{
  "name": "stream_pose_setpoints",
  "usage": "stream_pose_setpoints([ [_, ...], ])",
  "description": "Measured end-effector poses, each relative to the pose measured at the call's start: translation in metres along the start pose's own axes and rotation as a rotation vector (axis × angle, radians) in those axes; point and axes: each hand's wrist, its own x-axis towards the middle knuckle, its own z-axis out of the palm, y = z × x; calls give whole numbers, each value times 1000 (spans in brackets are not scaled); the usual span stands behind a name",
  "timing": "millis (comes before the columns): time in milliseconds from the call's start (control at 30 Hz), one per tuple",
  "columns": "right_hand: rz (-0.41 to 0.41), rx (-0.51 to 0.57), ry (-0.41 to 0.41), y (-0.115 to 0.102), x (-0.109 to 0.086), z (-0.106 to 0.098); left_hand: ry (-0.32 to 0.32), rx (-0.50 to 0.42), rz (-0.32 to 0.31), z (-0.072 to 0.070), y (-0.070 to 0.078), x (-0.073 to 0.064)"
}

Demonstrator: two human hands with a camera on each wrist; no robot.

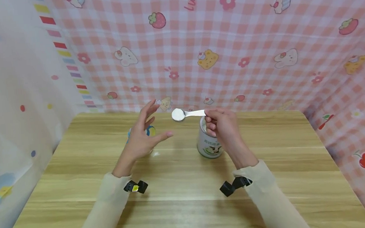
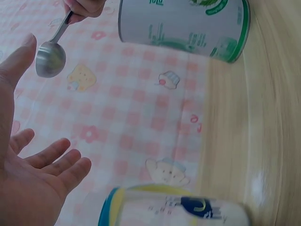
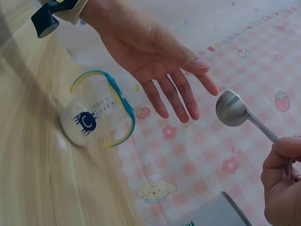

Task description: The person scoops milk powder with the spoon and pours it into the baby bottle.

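My right hand (image 1: 224, 127) pinches the handle of a metal measuring spoon (image 1: 196, 113), its round bowl heaped with white powder (image 1: 178, 114). The spoon is held level above the table, pointing left. Below and behind that hand stands a white can (image 1: 209, 145) with a green bottom rim (image 2: 243, 30). My left hand (image 1: 139, 138) is raised with fingers spread and thumb out, holding nothing, its fingertips just left of the spoon bowl. Beyond the left hand stands a clear baby bottle (image 3: 89, 115) with blue and yellow handles (image 3: 124, 103), mostly hidden by the hand in the head view.
The wood-grain table (image 1: 183, 213) reaches back to a pink checked cloth (image 1: 181, 57) hanging behind it. A white patterned cloth (image 1: 15, 86) hangs on the left. Black wrist cameras (image 1: 235, 186) sit on both sleeves.
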Motion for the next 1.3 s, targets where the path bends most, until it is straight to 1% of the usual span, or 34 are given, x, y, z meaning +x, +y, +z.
stream_pose_setpoints([
  [133, -15, -11, -1, 2, 1, 10, 23, 49, 6, -11, -2, -5],
  [267, -22, -25, -13, 4, 1, 18, 46, 68, -4, -21, -3, -9],
  [400, -22, -38, -22, 9, 2, 26, 74, 66, -11, -32, -6, -14],
  [500, -21, -38, -22, 14, 3, 32, 95, 63, -13, -39, -10, -19],
  [667, -9, -45, 0, 21, 5, 43, 112, 86, -40, -47, -18, -27],
  [800, 10, -77, 10, 27, 6, 50, 113, 99, -76, -51, -26, -33],
  [933, 1, -91, -9, 32, 9, 58, 107, 85, -126, -54, -37, -39],
  [1133, -25, -103, -35, 41, 13, 70, 70, 60, -185, -55, -54, -44],
  [1300, -25, -138, -57, 49, 18, 78, 41, 50, -256, -56, -67, -46],
])
